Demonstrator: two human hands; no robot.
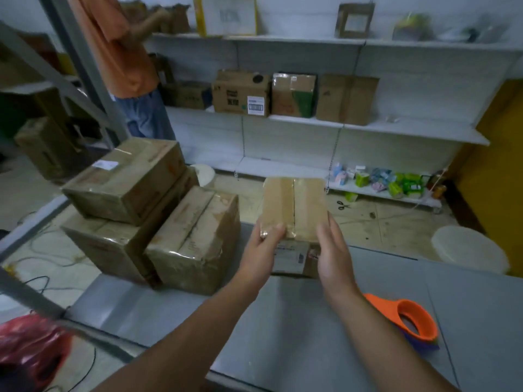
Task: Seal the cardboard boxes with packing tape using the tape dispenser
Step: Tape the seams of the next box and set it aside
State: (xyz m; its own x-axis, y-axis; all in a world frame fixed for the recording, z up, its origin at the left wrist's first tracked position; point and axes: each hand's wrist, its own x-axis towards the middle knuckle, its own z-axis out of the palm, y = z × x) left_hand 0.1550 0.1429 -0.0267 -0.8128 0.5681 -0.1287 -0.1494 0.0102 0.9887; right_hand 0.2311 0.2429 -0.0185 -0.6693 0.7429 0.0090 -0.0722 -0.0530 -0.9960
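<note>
The small box [294, 207] sits pinned between both hands, probably steadied for taping. The left hand [261, 247] grips its near corner; the right hand [334, 250] presses flat, fingers straight, against its side. The tape dispenser [410, 321] lies idle beside the right forearm, and stacked boxes [192, 239] stand beyond the left hand.

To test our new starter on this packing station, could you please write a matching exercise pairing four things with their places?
Things:
1. small box
2. tape dispenser
3. scissors
4. red bag

Places:
a. on the floor
b. between the left hand and the right hand
c. lower left corner of the view
d. on the grey table

Pairs: 1-b, 2-d, 3-a, 4-c
</note>
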